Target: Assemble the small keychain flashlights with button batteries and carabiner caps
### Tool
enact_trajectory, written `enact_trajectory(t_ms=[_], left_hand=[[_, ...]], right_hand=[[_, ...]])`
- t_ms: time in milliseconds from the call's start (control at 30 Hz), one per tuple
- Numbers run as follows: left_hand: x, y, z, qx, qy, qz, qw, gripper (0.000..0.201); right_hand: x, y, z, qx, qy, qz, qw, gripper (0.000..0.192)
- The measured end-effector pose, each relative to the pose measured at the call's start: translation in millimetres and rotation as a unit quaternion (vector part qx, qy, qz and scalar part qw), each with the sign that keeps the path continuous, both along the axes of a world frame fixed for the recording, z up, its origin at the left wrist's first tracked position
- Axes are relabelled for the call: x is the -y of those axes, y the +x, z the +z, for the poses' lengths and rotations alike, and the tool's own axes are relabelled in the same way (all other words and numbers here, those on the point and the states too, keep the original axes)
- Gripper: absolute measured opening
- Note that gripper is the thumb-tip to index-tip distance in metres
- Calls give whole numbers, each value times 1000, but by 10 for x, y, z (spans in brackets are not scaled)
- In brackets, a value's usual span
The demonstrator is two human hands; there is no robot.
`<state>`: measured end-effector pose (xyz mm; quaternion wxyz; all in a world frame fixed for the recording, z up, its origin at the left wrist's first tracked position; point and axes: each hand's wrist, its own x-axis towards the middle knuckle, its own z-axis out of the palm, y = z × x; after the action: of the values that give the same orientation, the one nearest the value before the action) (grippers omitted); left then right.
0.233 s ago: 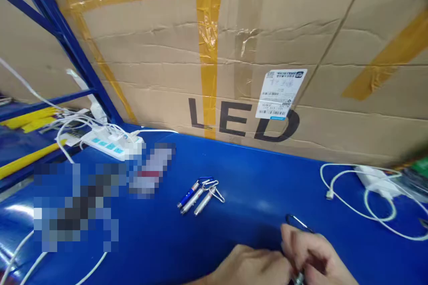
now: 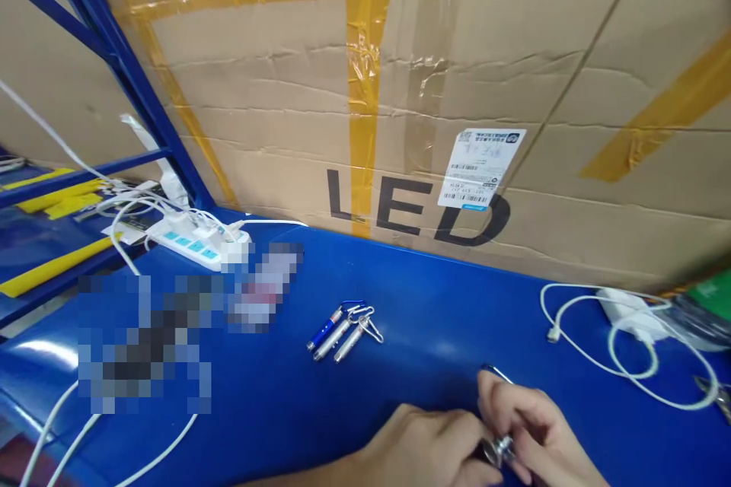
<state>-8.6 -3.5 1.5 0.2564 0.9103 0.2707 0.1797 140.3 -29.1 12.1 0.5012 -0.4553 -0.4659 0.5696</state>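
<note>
We bring both bare hands together low over the glossy blue table [image 2: 439,297], toward its near side and right of the middle. Our left hand [image 2: 431,441] is nearly closed, its fingers curled and their tips gripping a small shiny silver metal piece [image 2: 503,450]. Our right hand [image 2: 534,434] is closed in a pinch on the same piece from the other side, so it sits between our two sets of fingertips. A slim dark-and-silver metal loop [image 2: 499,374] sticks out beyond the right hand's fingers; we cannot tell whether it joins the piece.

Farther toward the table's far edge, left of our hands and well apart from them, three slim metal cylinders lie side by side at a slant: one blue cylinder [image 2: 324,332] and two silver cylinders [image 2: 347,344], with metal carabiner clips [image 2: 372,329] at their upper ends.

At the table's far left corner we see a white plastic power strip [image 2: 191,247] with turquoise socket faces. Toward the right, near the far edge, lies a loosely coiled white cable [image 2: 582,350]. Along the far edge stands a large brown cardboard box [image 2: 274,114] with yellow tape and black letters reading "LED".
</note>
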Motion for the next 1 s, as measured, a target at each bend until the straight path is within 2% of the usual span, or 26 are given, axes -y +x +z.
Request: enact_trajectory(t_ms=[167, 333, 467, 567, 667, 767, 1000], left_hand=[[29, -87, 94, 81, -71, 42, 993, 9], [13, -103, 95, 80, -106, 84, 988, 8], [13, -101, 94, 92, -119, 85, 985, 12], [10, -102, 112, 110, -114, 83, 984, 12], [-4, -104, 126, 111, -95, 77, 986, 10], [-22, -110, 125, 106, -75, 69, 989, 10], [-66, -163, 127, 95, -34, 56, 993, 16]], right_hand=[[-28, 31, 42, 15, 35, -17, 999, 50], [-93, 60, 73, 78, 59, 42, 994, 35], [-104, 103, 131, 154, 108, 34, 982, 18], [-71, 109, 170, 181, 139, 1, 974, 14], [-36, 108, 180, 168, 132, -81, 973, 14], [-23, 103, 157, 166, 132, -125, 969, 14], [-7, 31, 56, 201, 108, -89, 970, 17]])
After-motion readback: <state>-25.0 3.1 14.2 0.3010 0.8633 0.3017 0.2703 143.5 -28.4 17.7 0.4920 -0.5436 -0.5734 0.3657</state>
